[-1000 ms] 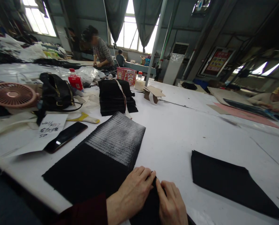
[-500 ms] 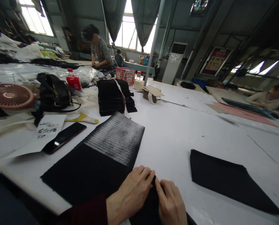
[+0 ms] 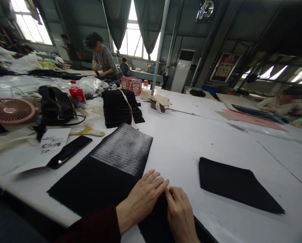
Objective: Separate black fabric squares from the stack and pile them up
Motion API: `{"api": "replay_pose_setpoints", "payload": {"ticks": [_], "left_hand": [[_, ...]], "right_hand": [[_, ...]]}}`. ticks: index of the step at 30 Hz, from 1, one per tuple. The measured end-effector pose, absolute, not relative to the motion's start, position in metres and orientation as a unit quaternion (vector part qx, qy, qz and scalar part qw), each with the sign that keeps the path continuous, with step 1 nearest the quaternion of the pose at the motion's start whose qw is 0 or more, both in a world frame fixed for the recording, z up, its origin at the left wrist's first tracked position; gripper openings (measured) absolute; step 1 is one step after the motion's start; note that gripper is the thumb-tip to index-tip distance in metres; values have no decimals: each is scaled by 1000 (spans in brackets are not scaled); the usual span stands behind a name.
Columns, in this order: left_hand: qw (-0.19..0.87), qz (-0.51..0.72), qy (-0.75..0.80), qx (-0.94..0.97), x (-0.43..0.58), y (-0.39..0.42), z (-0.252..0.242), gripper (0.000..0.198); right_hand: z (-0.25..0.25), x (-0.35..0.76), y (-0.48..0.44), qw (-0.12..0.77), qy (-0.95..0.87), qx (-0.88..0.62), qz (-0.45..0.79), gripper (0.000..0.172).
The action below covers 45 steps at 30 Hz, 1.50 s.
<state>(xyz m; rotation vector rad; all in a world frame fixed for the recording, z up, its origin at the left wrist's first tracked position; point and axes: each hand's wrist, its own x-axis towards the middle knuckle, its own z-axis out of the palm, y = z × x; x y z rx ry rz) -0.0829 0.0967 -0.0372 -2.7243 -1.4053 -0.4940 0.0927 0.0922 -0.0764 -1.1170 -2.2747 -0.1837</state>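
Left hand [image 3: 143, 197] and right hand [image 3: 180, 214] lay side by side on a black fabric piece [image 3: 156, 224] at the table's [image 3: 186, 135] near edge, fingertips pinching its top edge. Fanned stack [image 3: 107, 168] sat just left; another black piece [image 3: 234, 184] lay well right.

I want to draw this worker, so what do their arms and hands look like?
Two bare hands, no gloves, rings or watch in view. The left hand comes out of a dark red long sleeve that ends at the wrist. The right hand shows only to the wrist, so its sleeve is out of view.
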Motion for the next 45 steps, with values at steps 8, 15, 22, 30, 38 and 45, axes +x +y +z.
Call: {"api": "replay_pose_setpoints", "payload": {"ticks": [8,15,22,30,38,45], "left_hand": [[52,-126,-429,-893,-80,95,-42,38],[58,-76,-429,-898,-74,91,-35,41],[81,-27,-408,-909,-64,88,-37,50],[90,-4,-397,-913,-51,82,-32,47],[108,-4,-387,-916,-37,75,-34,49],[85,13,-381,-921,-24,66,-31,58]], "right_hand": [[-67,103,87,291,-851,-436,-26,36],[-67,120,79,307,-844,-440,-9,34],[-66,135,68,297,-843,-448,-7,34],[-64,148,58,310,-836,-453,-13,28],[-62,167,45,299,-832,-467,-9,31],[-62,180,36,297,-829,-474,-21,32]]}}
